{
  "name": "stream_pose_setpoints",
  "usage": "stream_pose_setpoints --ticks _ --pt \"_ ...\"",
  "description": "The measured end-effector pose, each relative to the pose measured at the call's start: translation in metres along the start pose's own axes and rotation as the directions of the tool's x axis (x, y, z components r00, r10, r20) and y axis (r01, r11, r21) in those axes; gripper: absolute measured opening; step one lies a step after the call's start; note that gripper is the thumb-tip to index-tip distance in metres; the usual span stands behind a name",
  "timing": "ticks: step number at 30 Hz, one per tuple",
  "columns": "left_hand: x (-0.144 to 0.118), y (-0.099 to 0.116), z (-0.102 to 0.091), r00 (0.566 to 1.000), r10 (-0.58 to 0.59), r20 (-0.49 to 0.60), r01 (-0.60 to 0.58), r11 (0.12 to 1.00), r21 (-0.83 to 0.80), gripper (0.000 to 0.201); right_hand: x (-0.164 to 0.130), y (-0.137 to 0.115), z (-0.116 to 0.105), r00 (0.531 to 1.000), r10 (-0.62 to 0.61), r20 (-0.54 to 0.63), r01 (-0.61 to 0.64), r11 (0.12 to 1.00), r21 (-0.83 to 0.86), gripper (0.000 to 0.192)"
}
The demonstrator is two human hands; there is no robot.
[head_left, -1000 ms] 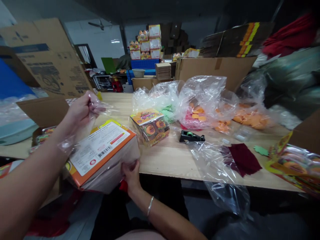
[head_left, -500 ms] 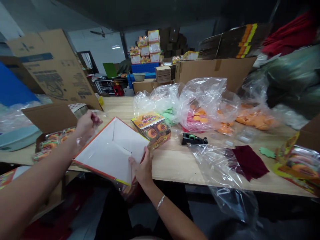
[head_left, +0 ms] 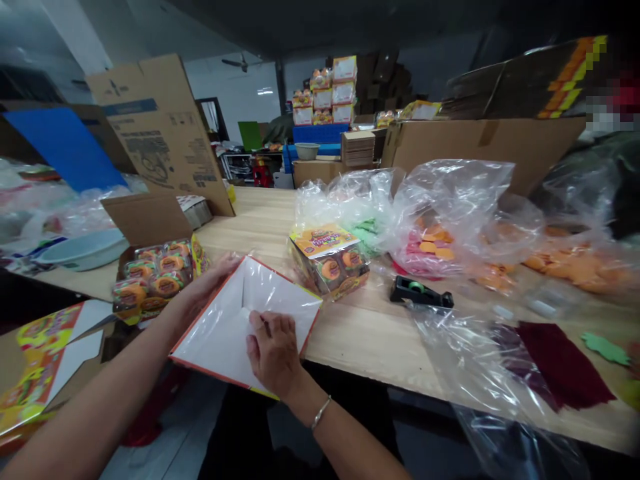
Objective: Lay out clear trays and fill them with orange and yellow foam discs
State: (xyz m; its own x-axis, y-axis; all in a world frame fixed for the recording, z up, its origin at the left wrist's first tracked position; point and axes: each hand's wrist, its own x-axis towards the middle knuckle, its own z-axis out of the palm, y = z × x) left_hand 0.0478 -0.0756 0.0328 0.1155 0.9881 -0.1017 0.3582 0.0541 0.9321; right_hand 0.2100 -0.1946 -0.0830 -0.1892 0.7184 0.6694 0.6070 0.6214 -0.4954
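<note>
Box [head_left: 227,327], open, white inside with orange edge, tilted at near edge of counter [head_left: 360,333], mouth facing up toward camera. Clear film lining the inside, glinting over the white card. Right hand [head_left: 273,350] laid palm-down inside the box, fingers [head_left: 263,327] spread flat and pressing on the film and inner fold; not pinching anything. Thin bracelet on that wrist. Left hand [head_left: 213,280] along the box's far left rim, fingers curled lightly over the edge, steadying it; grip partly hidden by the rim, so perhaps also catching the film.

Just right of box, touching or nearly so: small printed pack [head_left: 330,260] with orange rounds, upright on counter. Beyond it, clear bags [head_left: 445,213] bunched together, holding green, pink and orange pieces. Black tape dispenser [head_left: 420,293] near the pack, in front of the bags. Dark red cloth [head_left: 560,360] under loose plastic, well right. Left of box, tray of wrapped orange items [head_left: 155,277] beside a cardboard flap. Pale bowl [head_left: 85,247] farther left. Flat printed cartons [head_left: 45,360] low at left. Big cardboard boxes [head_left: 160,127] standing behind.
</note>
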Motion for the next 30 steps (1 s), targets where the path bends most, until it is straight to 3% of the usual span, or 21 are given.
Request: stream_pose_setpoints --ticks 3,6,9,15,19,25,30 --pt "-0.004 0.003 0.008 0.995 0.049 0.086 -0.047 0.999 -0.026 0.094 -0.007 0.009 0.0 0.999 -0.039 -0.024 0.04 0.999 0.013 0.044" --pt "-0.007 0.009 0.015 0.992 0.033 0.125 -0.027 0.998 -0.053 0.072 -0.008 0.013 0.0 0.998 -0.067 -0.008 0.068 0.998 0.014 0.041" --pt "-0.007 0.01 0.017 0.995 0.006 0.097 0.0 0.998 -0.063 0.055 -0.005 0.015 0.0 0.997 -0.076 0.034 0.076 0.997 0.009 0.038" --pt "-0.004 0.003 0.013 0.992 0.105 0.076 -0.108 0.994 0.033 0.05 0.003 0.017 -0.005 0.992 -0.092 0.087 0.09 0.995 0.031 0.032" --pt "-0.009 0.004 0.016 0.991 0.079 0.11 -0.078 0.997 -0.006 0.05 0.002 0.016 -0.006 0.99 -0.084 0.109 0.083 0.996 0.015 0.032" --pt "-0.019 0.01 0.025 0.991 0.098 0.089 -0.095 0.995 -0.04 0.043 -0.009 0.008 0.009 0.997 -0.071 0.011 0.072 0.975 -0.212 0.036" --pt "-0.013 0.01 0.025 0.99 0.093 0.102 -0.09 0.995 -0.038 0.04 -0.009 0.007 0.007 0.996 -0.085 0.028 0.089 0.98 -0.18 0.048"
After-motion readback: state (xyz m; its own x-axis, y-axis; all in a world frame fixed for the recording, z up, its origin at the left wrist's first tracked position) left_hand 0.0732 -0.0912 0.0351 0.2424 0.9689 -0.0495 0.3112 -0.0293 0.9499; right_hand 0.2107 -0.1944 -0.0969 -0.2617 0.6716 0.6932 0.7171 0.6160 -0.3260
